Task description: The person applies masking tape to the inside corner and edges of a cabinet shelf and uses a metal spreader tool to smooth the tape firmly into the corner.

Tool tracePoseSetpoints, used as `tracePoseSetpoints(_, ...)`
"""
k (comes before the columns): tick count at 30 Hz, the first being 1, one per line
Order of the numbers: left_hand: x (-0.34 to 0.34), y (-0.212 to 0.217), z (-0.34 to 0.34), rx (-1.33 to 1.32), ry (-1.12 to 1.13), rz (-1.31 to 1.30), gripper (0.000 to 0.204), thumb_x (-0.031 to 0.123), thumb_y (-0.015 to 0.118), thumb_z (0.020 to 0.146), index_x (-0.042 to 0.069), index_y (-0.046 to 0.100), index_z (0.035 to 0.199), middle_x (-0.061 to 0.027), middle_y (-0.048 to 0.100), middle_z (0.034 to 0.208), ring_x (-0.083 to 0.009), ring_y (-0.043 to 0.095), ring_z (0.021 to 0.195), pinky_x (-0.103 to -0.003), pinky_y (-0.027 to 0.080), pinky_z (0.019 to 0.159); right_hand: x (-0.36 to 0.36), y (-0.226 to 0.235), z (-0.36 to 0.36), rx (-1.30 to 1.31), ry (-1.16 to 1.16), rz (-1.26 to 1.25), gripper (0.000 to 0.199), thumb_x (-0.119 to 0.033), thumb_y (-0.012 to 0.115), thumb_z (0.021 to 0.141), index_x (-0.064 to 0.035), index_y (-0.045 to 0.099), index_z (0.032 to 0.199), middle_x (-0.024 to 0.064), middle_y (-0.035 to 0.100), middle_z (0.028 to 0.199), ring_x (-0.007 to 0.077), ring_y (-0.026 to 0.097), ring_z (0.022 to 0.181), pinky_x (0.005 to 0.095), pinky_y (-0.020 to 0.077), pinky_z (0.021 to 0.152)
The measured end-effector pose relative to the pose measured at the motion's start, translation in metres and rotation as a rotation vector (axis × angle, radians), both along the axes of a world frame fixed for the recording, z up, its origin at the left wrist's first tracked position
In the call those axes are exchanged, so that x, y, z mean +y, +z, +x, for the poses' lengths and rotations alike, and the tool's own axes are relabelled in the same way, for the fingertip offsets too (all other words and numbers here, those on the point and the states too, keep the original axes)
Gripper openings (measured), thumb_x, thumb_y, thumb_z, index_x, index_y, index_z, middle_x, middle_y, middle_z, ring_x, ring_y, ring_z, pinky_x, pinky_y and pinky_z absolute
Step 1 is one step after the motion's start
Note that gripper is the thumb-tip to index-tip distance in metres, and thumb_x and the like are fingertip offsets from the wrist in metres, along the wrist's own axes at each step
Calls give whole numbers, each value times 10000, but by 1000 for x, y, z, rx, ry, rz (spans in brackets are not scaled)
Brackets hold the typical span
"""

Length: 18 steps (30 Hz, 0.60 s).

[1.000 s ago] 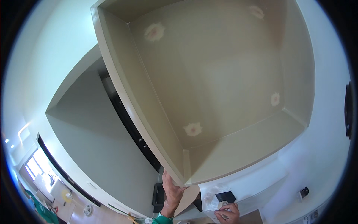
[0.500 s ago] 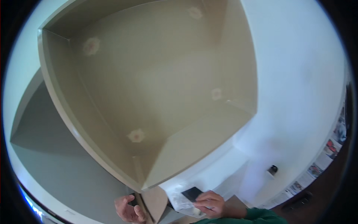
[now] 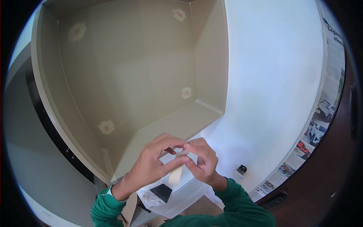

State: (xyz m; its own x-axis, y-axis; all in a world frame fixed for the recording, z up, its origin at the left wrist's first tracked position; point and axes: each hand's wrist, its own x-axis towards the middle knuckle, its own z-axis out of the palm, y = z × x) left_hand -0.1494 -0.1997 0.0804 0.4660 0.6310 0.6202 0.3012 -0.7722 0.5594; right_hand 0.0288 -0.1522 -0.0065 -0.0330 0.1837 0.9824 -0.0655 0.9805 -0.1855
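In front of the beige open box, my left hand and my right hand meet. Their fingertips pinch a small pale strip, cream toward its lower end; the fingers hide much of it, and its material I cannot make out. Just below the hands, a dark, flat, four-sided piece rests on crumpled clear plastic.
The beige box has pale patches with reddish centres on its inner face. A white surface lies to its right, bordered by printed newspaper. A small black-and-white object sits at lower right.
My hands have come up and together from the lower edge. My right hand has let go of the dark piece; the pale strip is now between my fingers. The view has shifted.
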Motion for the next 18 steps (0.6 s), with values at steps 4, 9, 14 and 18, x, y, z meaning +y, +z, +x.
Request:
tracePoseSetpoints(4,9,9,20,-34,4,-21,218,73,729,904,31,693,1115,-108,662,1010,-232,660,926,-333,574,795,8,5,14,19,-26,-83,524,108,703,796,-8,634,1301,129,693,1060,252,643,924,336,527,819)
tracePoseSetpoints(9,30,11,39,-46,7,83,129,68,682,935,0,688,1045,-112,654,960,-234,665,846,-332,563,750,25,7,31,19,-137,-88,528,75,703,847,-7,611,1361,133,673,1086,230,640,953,325,529,827)
tracePoseSetpoints(14,35,7,40,-178,108,85,79,53,698,937,-6,690,989,-62,653,936,-140,646,855,-291,532,787,26,22,31,67,151,-286,664,-6,745,870,-4,477,1477,111,663,1107,229,635,1011,350,514,922)
tracePoseSetpoints(18,30,-4,16,-421,148,-111,52,44,693,944,-7,682,937,-54,647,927,-123,646,840,-267,526,755,50,37,41,87,132,-310,777,-91,752,890,-8,350,1549,121,650,1145,239,618,1092,363,488,990)
